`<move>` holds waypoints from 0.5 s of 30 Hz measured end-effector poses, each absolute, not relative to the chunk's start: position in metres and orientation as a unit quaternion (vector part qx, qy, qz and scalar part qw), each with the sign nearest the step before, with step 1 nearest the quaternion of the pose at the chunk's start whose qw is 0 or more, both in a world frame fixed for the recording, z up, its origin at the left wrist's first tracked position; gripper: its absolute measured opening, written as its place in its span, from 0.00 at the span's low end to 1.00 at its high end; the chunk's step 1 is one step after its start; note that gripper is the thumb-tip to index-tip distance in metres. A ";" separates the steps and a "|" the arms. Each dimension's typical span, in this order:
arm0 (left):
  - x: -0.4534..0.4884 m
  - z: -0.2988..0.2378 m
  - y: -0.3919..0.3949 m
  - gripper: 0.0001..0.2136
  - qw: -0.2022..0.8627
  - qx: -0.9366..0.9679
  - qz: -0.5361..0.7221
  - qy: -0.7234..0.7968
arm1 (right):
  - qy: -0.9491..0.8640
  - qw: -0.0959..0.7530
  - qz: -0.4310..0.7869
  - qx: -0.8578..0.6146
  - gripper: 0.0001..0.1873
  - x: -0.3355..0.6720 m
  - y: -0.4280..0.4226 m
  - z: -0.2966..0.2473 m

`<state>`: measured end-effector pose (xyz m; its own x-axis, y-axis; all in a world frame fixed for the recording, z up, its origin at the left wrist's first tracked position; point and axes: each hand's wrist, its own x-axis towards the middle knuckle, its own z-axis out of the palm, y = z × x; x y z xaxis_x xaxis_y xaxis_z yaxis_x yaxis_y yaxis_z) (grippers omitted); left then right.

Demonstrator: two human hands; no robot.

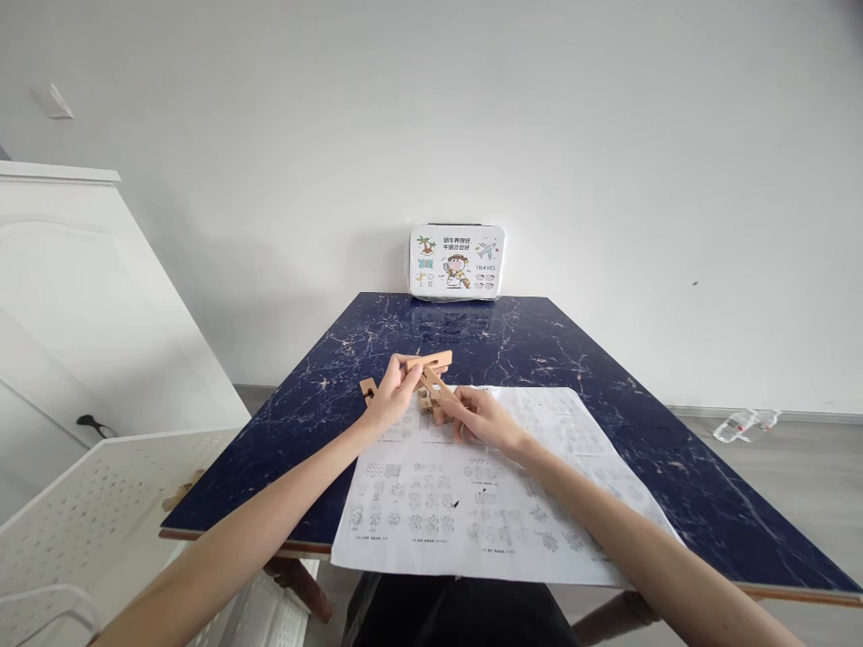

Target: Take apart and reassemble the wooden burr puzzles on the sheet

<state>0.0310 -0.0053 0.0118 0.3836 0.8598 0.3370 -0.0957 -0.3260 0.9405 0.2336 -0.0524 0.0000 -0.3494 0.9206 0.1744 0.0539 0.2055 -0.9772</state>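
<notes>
My left hand (392, 394) is closed around a pale wooden puzzle bar (431, 361) and holds it a little above the table. My right hand (480, 417) pinches another wooden bar (432, 382) that slants up against the first one. A few more wooden pieces (427, 406) lie under the two hands on the paper. One loose wooden piece (368, 388) rests on the table just left of my left hand. Both forearms reach in from the bottom of the view.
A large white instruction sheet (499, 503) with printed diagrams covers the near middle of the dark blue marble table (593, 377). A white printed box (457, 261) stands against the wall at the far edge. A white perforated rack (94, 503) stands at the left; a plastic bottle (742, 424) lies on the floor at right.
</notes>
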 end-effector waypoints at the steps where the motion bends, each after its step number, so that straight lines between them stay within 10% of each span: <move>1: 0.031 0.013 -0.006 0.15 0.501 0.665 0.472 0.290 | -0.651 0.414 0.519 -0.368 0.25 0.232 -0.054 0.001; 15: 0.031 0.024 -0.018 0.15 0.444 0.718 0.438 0.309 | -0.543 0.426 0.648 -0.323 0.22 0.240 -0.055 0.010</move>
